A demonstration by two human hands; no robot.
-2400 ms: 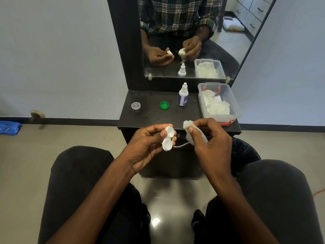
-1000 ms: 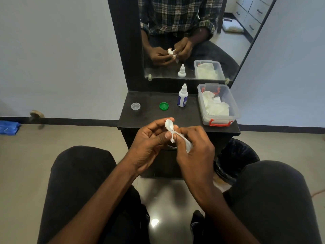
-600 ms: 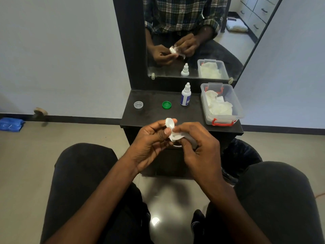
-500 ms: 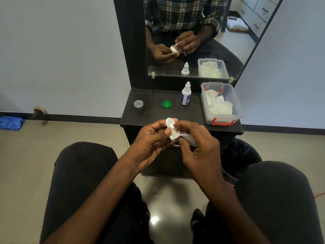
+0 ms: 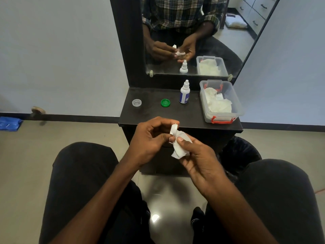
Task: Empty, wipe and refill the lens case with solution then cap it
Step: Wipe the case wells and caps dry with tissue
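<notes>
My left hand [image 5: 151, 138] pinches the white lens case [image 5: 174, 129] edge-on, in front of the dark shelf. My right hand [image 5: 197, 155] presses a crumpled white tissue [image 5: 181, 147] against the lower part of the case, thumb on top. Most of the case is hidden by tissue and fingers. On the shelf stand a white solution bottle [image 5: 184, 93] with a blue label, a green cap [image 5: 165, 103] and a clear cap [image 5: 136, 103], both lying apart from the case.
A clear plastic box [image 5: 237, 104] with red latches holds white tissues at the shelf's right. A mirror [image 5: 211, 32] rises behind the shelf [image 5: 149, 115]. A black bin [image 5: 242, 152] sits below right. My knees frame the floor.
The tissue was apart from the case at first, then came onto it. My right hand has since slid down and right, and more tissue shows below the case.
</notes>
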